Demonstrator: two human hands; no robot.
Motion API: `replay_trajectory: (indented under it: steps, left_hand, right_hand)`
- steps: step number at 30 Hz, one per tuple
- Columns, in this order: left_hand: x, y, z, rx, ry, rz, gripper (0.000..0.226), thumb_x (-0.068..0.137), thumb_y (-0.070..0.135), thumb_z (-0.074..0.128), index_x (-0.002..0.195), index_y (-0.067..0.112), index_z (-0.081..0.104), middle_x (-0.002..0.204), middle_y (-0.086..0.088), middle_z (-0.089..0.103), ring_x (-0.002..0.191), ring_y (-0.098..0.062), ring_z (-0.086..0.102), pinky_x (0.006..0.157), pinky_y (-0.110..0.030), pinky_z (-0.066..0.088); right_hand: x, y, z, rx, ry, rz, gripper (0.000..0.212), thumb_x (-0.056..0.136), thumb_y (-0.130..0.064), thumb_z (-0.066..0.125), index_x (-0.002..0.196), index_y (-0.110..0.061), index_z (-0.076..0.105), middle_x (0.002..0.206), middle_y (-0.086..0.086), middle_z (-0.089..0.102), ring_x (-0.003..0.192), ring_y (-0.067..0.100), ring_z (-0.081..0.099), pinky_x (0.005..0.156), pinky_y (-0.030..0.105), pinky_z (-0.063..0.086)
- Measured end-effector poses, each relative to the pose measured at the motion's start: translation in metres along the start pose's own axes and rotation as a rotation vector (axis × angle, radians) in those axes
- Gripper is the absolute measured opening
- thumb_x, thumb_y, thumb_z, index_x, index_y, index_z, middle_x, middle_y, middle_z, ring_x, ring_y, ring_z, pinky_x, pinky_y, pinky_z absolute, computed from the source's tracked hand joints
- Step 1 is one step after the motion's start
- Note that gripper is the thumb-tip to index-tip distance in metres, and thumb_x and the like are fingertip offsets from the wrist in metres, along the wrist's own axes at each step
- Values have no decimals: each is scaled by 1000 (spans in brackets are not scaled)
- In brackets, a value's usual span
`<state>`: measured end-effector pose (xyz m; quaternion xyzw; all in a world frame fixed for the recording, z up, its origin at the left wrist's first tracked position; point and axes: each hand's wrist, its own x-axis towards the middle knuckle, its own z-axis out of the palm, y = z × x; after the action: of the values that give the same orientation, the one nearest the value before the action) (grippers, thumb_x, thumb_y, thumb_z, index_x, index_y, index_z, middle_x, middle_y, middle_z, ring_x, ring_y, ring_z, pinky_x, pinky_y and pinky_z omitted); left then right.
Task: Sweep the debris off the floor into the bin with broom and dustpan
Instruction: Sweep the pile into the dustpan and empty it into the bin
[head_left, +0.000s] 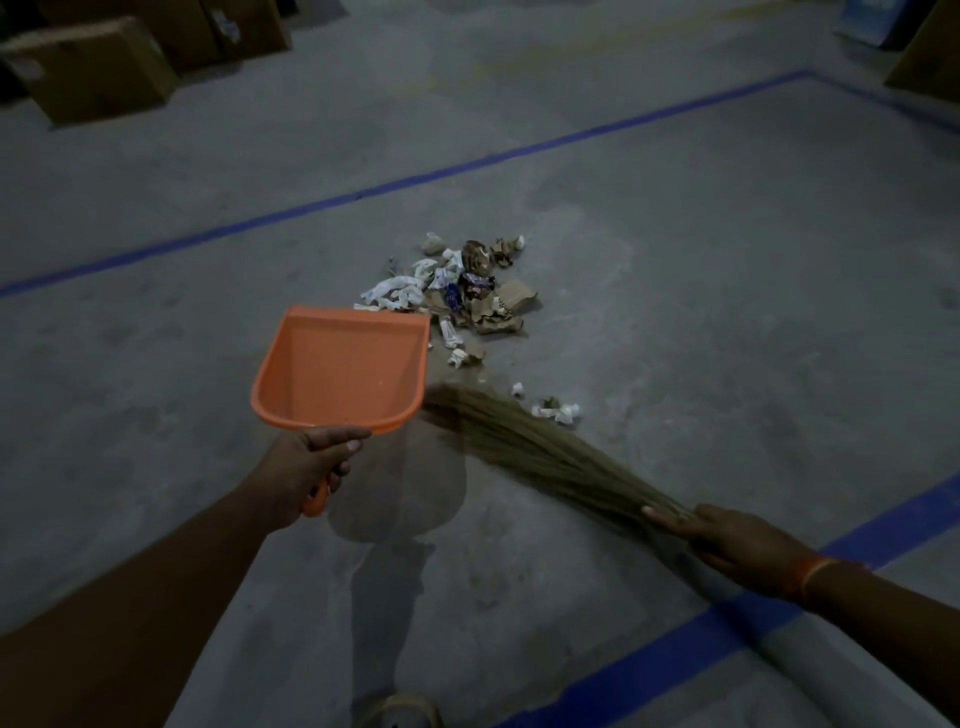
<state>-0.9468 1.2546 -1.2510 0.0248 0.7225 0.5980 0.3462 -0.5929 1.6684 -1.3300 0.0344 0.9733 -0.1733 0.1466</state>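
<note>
My left hand (317, 467) grips the handle of an orange dustpan (340, 366), which hangs above the grey floor with its open lip toward a pile of debris (465, 288). The pile is crumpled white paper, brown cardboard scraps and wrappers, lying just beyond the pan's far right corner. My right hand (727, 540) holds a grass broom (540, 452) near its bound end. The bristle tips reach left to the pan's near right corner. A few white scraps (558, 410) lie apart from the pile, just past the bristles.
Blue tape lines (415, 182) cross the concrete floor at the back, and another blue tape line (675, 649) crosses at the lower right. Cardboard boxes (93, 67) stand at the far left, more at the far right corner. No bin is in view.
</note>
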Motion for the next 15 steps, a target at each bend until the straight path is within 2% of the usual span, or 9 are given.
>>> replay_trajectory:
  steps: [3,7,11,15]
  left_hand:
    - [1,-1,3,8,4,-3,21,94,-2,60,107,7,72,74,-9,58,51,-6,55,43,-16,43]
    - [5,-2,3,13,1,-11,20,93,-2,60,105,8,73,72,-11,57,51,-7,54,43,-16,43]
    - [7,-2,-5,42,2,-19,20,93,-1,60,107,8,73,71,-11,56,51,-6,54,43,-16,43]
    - [10,-2,-22,82,3,-26,22,93,-2,59,110,6,72,65,-5,58,50,-4,53,43,-15,42]
  right_hand:
    - [33,2,-13,-58,60,43,68,99,-37,34,140,-64,-14,97,-6,42,81,12,48,74,21,35]
    - [71,-5,-44,-57,136,78,68,100,-36,37,141,-64,-9,91,-2,47,76,13,47,73,27,39]
    - [76,-20,-66,-26,212,81,63,101,-32,39,145,-59,1,90,-4,48,75,6,44,67,21,32]
    - [76,-27,-85,70,208,86,63,101,-29,41,142,-61,7,92,-3,52,71,6,50,62,13,36]
